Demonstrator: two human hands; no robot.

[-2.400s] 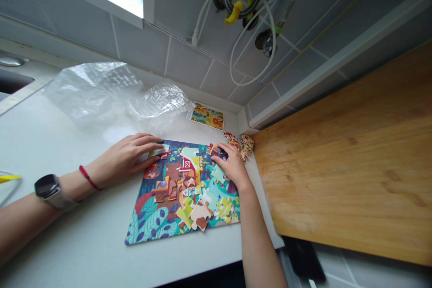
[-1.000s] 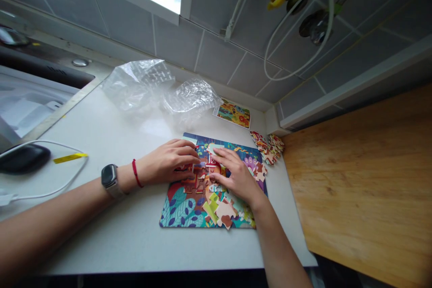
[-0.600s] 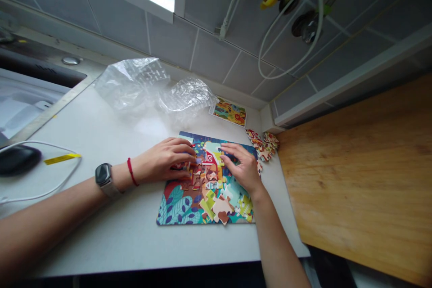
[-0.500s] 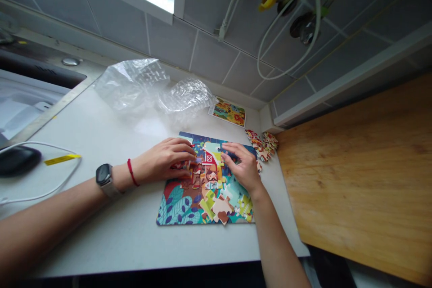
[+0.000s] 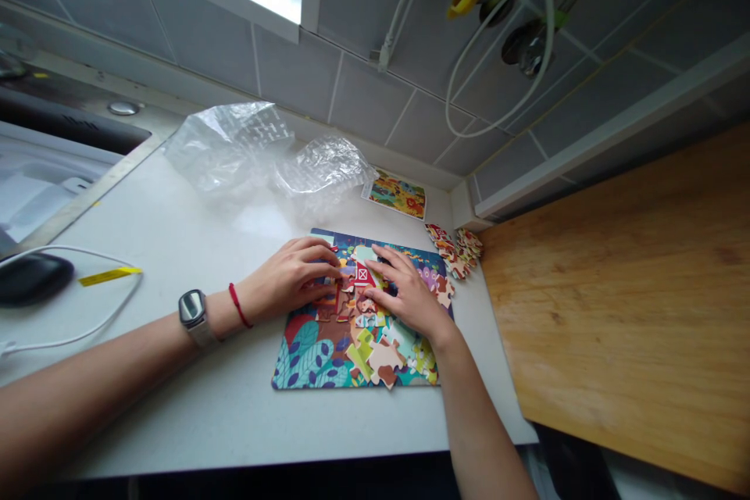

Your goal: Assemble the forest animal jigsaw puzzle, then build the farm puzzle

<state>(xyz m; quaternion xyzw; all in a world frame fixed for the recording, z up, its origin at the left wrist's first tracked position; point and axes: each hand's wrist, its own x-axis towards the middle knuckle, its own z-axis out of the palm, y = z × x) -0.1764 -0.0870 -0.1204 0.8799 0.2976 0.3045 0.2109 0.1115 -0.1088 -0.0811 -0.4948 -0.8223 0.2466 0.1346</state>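
Fingers (image 5: 389,256) of the right hand (image 5: 415,303) spread loosely over red interlocking cardboard barn pieces (image 5: 362,275), presumably steadying them; grip by the left hand (image 5: 286,278) was indeterminable.

Puzzle (image 5: 305,353) on counter (image 5: 223,414), left hand (image 5: 293,275) at its ten o'clock, right hand (image 5: 407,294) over pieces (image 5: 362,275) at two, bag (image 5: 234,142) at eleven.

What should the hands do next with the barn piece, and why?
Maybe the right hand should gently press the barn piece flat: its fingers reach over the piece's right side, and the left hand is close by, over the left of the board.
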